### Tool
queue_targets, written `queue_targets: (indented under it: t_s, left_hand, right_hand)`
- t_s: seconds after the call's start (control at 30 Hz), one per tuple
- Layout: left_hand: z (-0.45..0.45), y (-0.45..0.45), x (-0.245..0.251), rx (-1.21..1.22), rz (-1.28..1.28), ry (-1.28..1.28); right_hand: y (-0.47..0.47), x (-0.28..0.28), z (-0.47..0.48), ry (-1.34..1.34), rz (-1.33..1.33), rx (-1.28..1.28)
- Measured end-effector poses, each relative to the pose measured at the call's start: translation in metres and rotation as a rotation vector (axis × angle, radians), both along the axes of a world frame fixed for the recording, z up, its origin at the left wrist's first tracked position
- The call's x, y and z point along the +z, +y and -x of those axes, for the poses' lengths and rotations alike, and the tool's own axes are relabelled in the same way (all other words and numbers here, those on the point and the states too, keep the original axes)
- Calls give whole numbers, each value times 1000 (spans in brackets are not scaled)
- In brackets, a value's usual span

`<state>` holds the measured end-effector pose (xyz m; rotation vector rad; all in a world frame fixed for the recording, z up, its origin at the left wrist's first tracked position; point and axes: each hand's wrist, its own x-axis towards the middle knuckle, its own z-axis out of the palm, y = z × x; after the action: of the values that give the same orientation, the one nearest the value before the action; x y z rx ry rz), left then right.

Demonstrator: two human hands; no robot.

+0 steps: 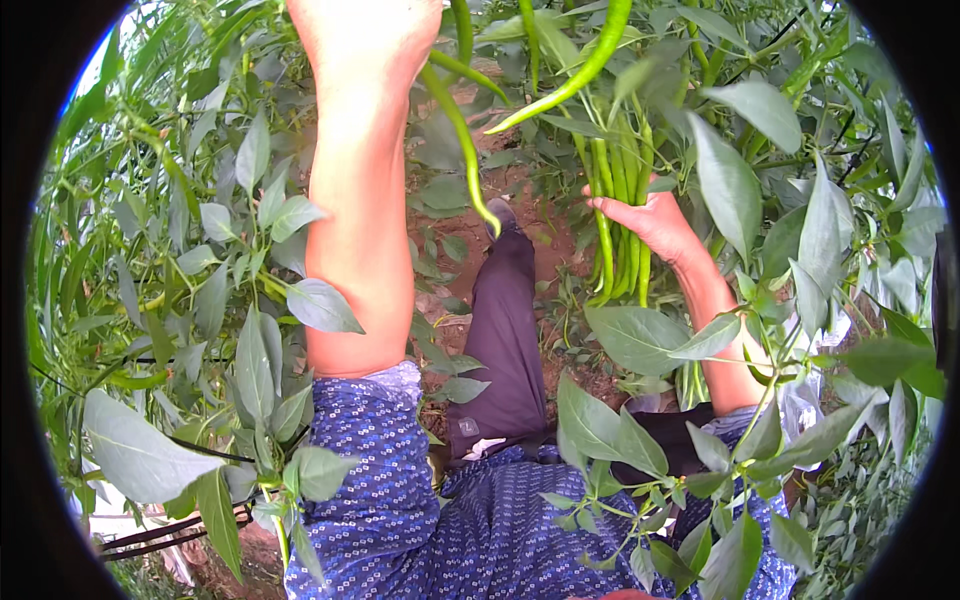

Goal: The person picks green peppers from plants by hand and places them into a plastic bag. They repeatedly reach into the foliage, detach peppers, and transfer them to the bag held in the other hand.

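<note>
My right hand (pixel 656 221) grips a bunch of long, slender green chili peppers (pixel 622 165), held roughly upright with their tips hanging below the fingers. My left arm reaches up to the top edge, where only the wrist and the base of my left hand (pixel 367 22) show; its fingers are cut off by the frame. Close to that wrist hangs a curved green chili pepper (pixel 461 142), its upper end passing near or behind the arm. Another bright green pepper (pixel 577 79) hangs at the top, between the two hands.
Dense pepper plants (pixel 255 367) crowd both sides, with leafy stems (pixel 637 450) in front of my right arm and body. Bare soil (pixel 442 277) runs between the rows, under my dark trouser leg (pixel 502 330) and shoe (pixel 504 215). Black cords (pixel 180 532) cross at lower left.
</note>
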<state>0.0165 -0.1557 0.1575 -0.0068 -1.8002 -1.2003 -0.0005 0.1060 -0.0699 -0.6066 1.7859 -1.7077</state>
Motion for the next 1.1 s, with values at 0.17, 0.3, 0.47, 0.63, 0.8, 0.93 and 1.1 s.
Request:
queue_targets:
  t_s: [0.17,0.3,0.47,0.63,0.8,0.93,1.1]
  left_hand:
    - [-22,22,17,-44,4,-93]
    - [-23,14,11,-110,-50,-265]
    - [-18,-10,-5,-86,-66,-327]
    - [-11,-11,-19,-255,8,-342]
    - [-5,6,-30,-322,13,-291]
    - [-5,13,-29,-226,91,-267]
    - [-8,13,-26,-256,106,-254]
  right_hand:
    - [-10,14,-1,-145,-51,-463]
    - [-18,2,39,23,-81,-582]
    - [-23,-6,102,74,297,-503]
    - [24,3,121,-47,413,-461]
    - [44,-8,113,21,324,-522]
    - [10,-4,92,-90,491,-549]
    - [-13,15,54,95,409,-414]
